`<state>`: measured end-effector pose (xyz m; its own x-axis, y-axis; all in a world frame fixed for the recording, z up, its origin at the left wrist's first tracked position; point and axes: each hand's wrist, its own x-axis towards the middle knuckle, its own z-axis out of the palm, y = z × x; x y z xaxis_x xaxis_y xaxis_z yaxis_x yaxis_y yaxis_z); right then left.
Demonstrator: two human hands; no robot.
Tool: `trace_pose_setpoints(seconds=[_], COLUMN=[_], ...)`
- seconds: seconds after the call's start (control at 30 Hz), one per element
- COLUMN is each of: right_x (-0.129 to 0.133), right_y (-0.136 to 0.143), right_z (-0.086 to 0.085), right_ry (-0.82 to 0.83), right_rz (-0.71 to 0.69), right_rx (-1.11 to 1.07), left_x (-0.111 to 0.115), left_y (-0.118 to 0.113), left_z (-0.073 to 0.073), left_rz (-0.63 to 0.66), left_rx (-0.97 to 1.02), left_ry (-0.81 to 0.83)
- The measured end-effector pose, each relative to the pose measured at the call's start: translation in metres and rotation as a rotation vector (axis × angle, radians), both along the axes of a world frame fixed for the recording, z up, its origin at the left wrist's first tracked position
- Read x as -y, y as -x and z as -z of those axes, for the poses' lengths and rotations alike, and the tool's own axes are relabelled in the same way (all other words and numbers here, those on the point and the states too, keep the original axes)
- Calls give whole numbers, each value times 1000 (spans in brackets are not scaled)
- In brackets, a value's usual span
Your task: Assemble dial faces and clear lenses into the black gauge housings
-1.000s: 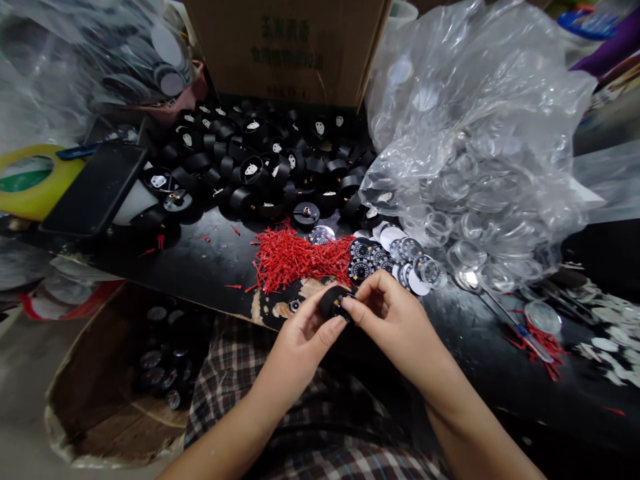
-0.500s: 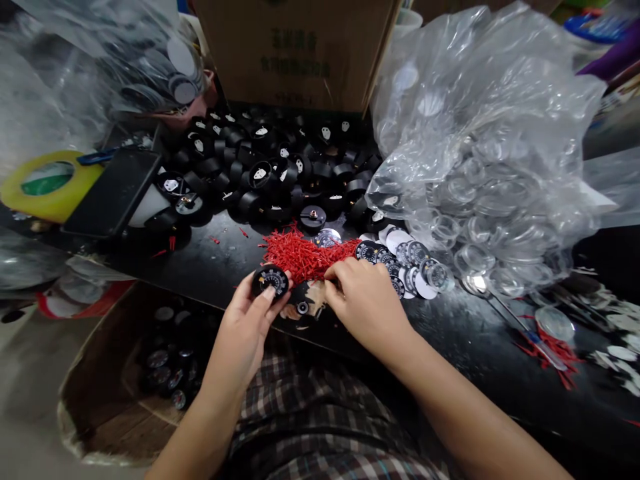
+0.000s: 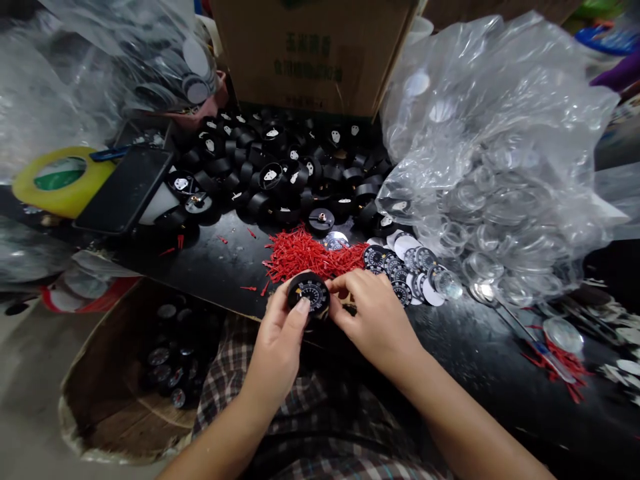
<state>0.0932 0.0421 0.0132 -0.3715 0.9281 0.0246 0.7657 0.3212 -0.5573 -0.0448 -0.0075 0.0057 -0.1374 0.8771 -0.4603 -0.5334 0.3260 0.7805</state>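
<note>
A round black gauge [image 3: 311, 288] with a printed dial lies in my left hand [image 3: 283, 333], thumb on its face and fingers around its rim. My right hand [image 3: 367, 307] is closed at the gauge's right edge, thumb and fingertips pinched together. Whatever that pinch may contain is too small to make out. Just behind the gauge spreads a pile of red pointers [image 3: 300, 252]. Loose printed dial discs [image 3: 400, 267] lie beyond my right hand. One black gauge case [image 3: 321, 219] with a brass-coloured centre stands behind the red pile.
Many black cases [image 3: 260, 160] crowd the back, before a cardboard box [image 3: 315, 60]. A plastic bag of clear covers [image 3: 490, 173] stands right, near a screwdriver [image 3: 545, 353]. Yellow tape [image 3: 60, 180] and a phone [image 3: 125, 190] lie left. Below is a bin [image 3: 95, 400] of gauges.
My left hand has brought the gauge rightward, so it now meets my right hand's fingertips. The right hand has stayed near the red pile. The whole view has shifted slightly.
</note>
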Motion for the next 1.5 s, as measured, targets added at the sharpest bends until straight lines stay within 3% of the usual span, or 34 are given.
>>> trace_pose_setpoints(seconds=[0.2, 0.3, 0.57, 0.8, 1.07, 1.2, 1.33, 1.5], right_x=[10, 13, 14, 16, 24, 23, 19, 14], right_y=[-9, -11, -9, -11, -9, -10, -14, -13], right_z=[-10, -20, -25, -27, -27, -28, -26, -22], right_ry=[49, 135, 112, 162, 193, 187, 59, -168], right_rz=[103, 105, 29, 45, 66, 79, 15, -65], right_rx=[-226, -357, -186, -214, -226, -207, -199, -38], left_x=[-7, -10, -8, -7, -2, -5, -9, -6], left_y=[-4, -6, -18, -13, -13, -9, -4, -1], left_z=[-8, -7, 5, -6, -6, -5, -4, -8], left_rz=[-24, -35, 152, 173, 175, 247, 315, 368], left_rx=[187, 142, -58, -198, -447, -346, -74, -197], left_ry=[-43, -11, -69, -90, -138, -108, -10, 31])
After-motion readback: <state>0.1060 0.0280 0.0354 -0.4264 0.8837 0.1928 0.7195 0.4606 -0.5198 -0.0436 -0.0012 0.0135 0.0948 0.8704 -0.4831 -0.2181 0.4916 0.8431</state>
